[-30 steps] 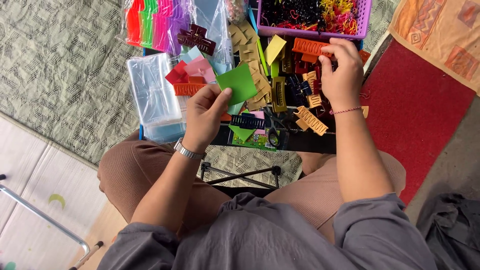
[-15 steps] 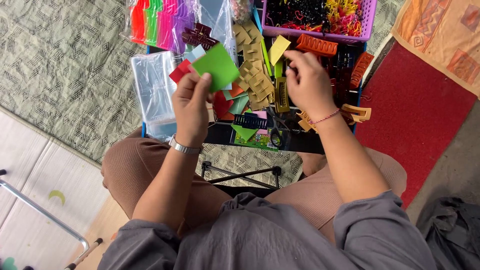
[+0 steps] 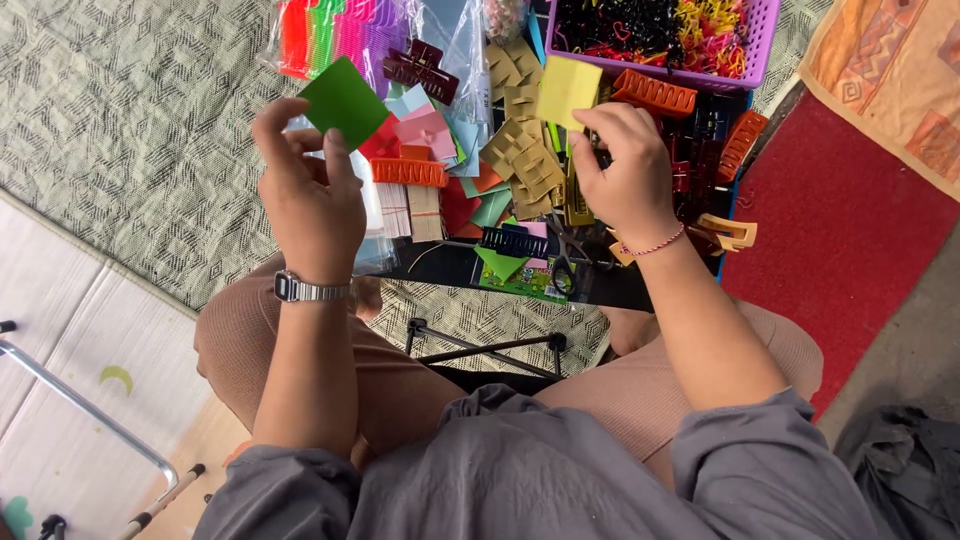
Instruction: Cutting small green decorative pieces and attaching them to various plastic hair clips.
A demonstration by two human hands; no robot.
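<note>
My left hand [image 3: 310, 195] is raised over the left side of the low black table [image 3: 620, 290] and pinches a green paper square [image 3: 345, 102] by its lower corner. A metal watch sits on that wrist. My right hand [image 3: 622, 175] rests over the pile of hair claw clips, fingers closed around a yellow paper square [image 3: 567, 90] and what looks like a dark clip, mostly hidden by the fingers. A red string bracelet circles the right wrist. Olive claw clips [image 3: 520, 150] and an orange claw clip [image 3: 408, 172] lie between the two hands.
A purple basket [image 3: 745, 70] of hair ties stands at the back. Clear bags of bright combs [image 3: 330, 35] lie at the back left. More paper squares [image 3: 430, 125] and scissors [image 3: 560, 270] lie on the table. A red mat [image 3: 850, 220] is at the right, a woven mat [image 3: 130, 130] at the left.
My left hand has lifted the green square up and to the left. My right hand has moved left from the table's right edge and now holds a yellow square.
</note>
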